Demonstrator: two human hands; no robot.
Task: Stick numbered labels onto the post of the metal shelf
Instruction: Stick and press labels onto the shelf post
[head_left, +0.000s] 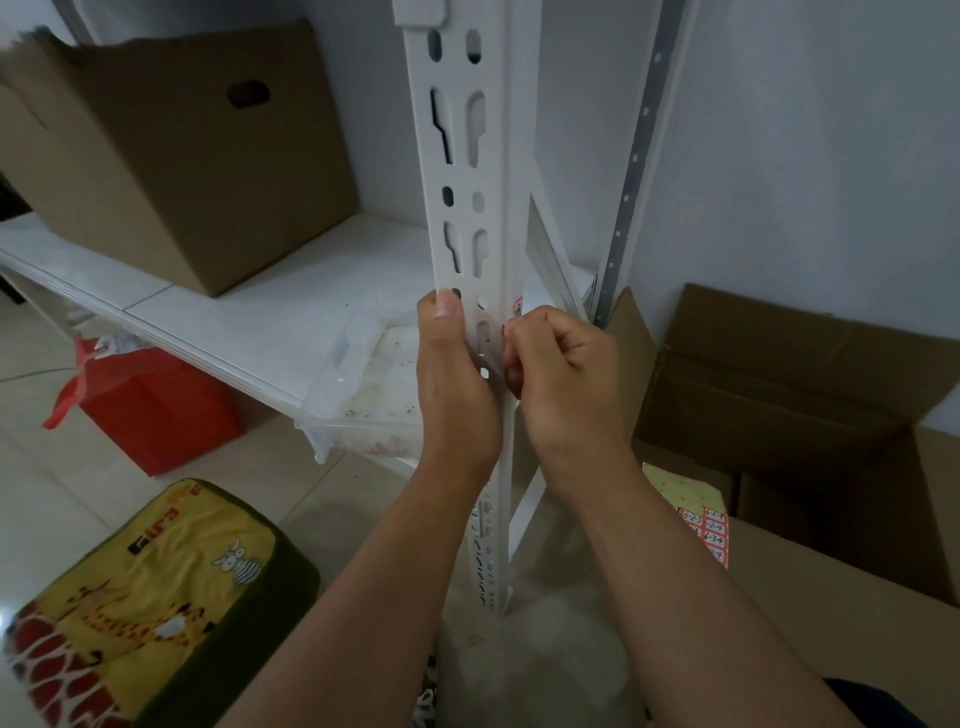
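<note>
Far left on the white shelf board (218, 306) sits a brown cardboard box (176, 156); under it a red bag (150, 405), and near me a yellow giraffe-print cushion (145, 597). My left hand (457, 384) wraps the white slotted post (462, 171), thumb up its front face. My right hand (566, 374) is curled just beside it at the post's right edge, fingertips pressing a small red-and-white label (516, 307) there; its number is unreadable. To the right, a sheet of red numbered labels (707, 530) lies in an open carton (810, 395)
</note>
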